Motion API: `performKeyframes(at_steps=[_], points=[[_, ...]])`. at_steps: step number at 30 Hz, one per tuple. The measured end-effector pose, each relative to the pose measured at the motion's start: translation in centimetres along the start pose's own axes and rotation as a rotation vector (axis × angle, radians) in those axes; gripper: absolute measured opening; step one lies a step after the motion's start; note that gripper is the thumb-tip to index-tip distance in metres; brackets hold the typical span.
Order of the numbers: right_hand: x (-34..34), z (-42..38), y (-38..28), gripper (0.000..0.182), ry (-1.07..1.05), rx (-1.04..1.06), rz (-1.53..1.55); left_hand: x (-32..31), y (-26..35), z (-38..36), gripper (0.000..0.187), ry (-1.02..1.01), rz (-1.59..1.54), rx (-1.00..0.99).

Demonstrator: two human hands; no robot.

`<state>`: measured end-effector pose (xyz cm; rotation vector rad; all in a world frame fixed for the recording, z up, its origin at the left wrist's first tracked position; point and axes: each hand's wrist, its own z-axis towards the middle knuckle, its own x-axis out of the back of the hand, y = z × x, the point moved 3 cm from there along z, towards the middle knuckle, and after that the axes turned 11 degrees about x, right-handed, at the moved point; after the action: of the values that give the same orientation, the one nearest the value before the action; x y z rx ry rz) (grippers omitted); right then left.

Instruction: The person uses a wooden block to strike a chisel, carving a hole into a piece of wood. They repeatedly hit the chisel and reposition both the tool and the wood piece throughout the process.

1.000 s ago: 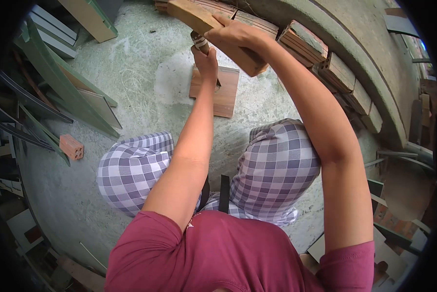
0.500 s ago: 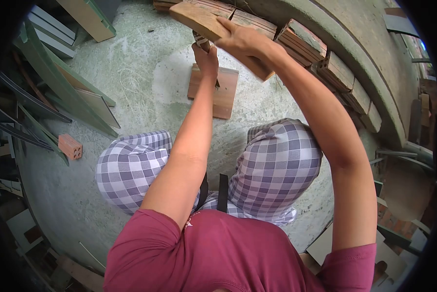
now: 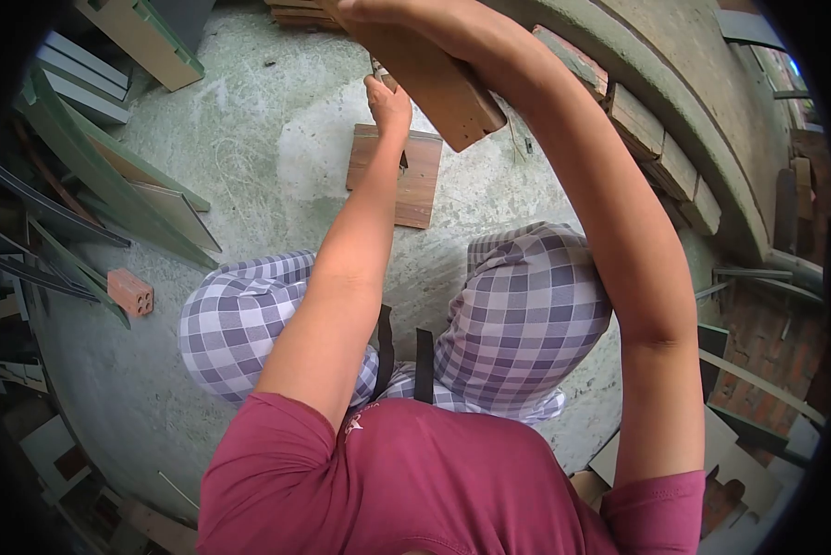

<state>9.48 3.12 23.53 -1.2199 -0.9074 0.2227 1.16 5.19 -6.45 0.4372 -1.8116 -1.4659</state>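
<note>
My left hand [image 3: 392, 106] is closed round the upright handle of a chisel [image 3: 403, 161], its narrow dark tip at the wooden board [image 3: 417, 196]. Most of the blade is hidden by the hand and forearm. The flat, reddish-brown board lies on the concrete floor in front of my knees. My right hand [image 3: 424, 18], at the top edge of the view, grips a thick wooden block [image 3: 438, 92] raised above and to the right of the left hand. Part of that hand is cut off, and the block overlaps the chisel's handle in this view.
Hollow bricks [image 3: 637, 125] line a curved concrete ledge [image 3: 711, 120] on the right. Green-edged panels [image 3: 110, 162] lean at the left, near a single red brick [image 3: 131, 292]. My checked trouser legs [image 3: 531, 305] flank the floor before me. Board offcuts [image 3: 720, 453] lie at the lower right.
My right hand and the wooden block have moved up and closer to the camera, and the block has tilted more steeply. The left hand stays on the chisel over the board.
</note>
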Motion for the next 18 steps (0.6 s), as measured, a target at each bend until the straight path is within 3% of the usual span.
performKeyframes(at_steps=[1,2,4,5,7,11,13,14,16,18], points=[[-0.8,0.2,-0.3,0.070,0.020,0.065,0.279,0.2,0.2,-0.3,0.034,-0.002,-0.012,-0.002],[-1.2,0.3,-0.7,0.064,0.040,0.133,0.556,-0.4,-1.0,1.0,0.030,-0.128,-0.114,0.220],[-1.4,-0.8,-2.3,0.053,0.091,0.051,0.619,0.7,0.4,0.7,0.029,-0.367,-1.240,0.244],[-1.6,-1.4,-2.8,0.051,0.134,0.032,0.698,1.0,1.0,0.5,0.029,-0.375,-1.243,0.246],[-1.6,-1.9,-3.2,0.048,0.178,-0.043,0.794,1.4,0.9,0.6,0.029,-0.226,-0.126,0.310],[-2.0,-1.7,-0.7,0.051,0.241,-0.001,0.743,-1.6,-4.9,4.4,0.030,-0.263,-0.239,0.366],[-1.7,-1.9,0.6,0.051,0.227,-0.022,0.683,-1.2,-7.1,5.8,0.037,-0.050,0.121,0.241],[-1.5,-2.0,1.0,0.052,0.205,-0.035,0.618,-0.8,-7.5,6.4,0.037,-0.049,0.123,0.240],[-0.7,-2.8,0.0,0.056,0.200,-0.045,0.535,1.5,-7.5,6.6,0.045,-0.069,-0.322,0.498],[0.0,-3.5,-0.4,0.061,0.189,0.080,0.382,3.6,-6.5,5.9,0.043,0.011,-0.348,0.484]])
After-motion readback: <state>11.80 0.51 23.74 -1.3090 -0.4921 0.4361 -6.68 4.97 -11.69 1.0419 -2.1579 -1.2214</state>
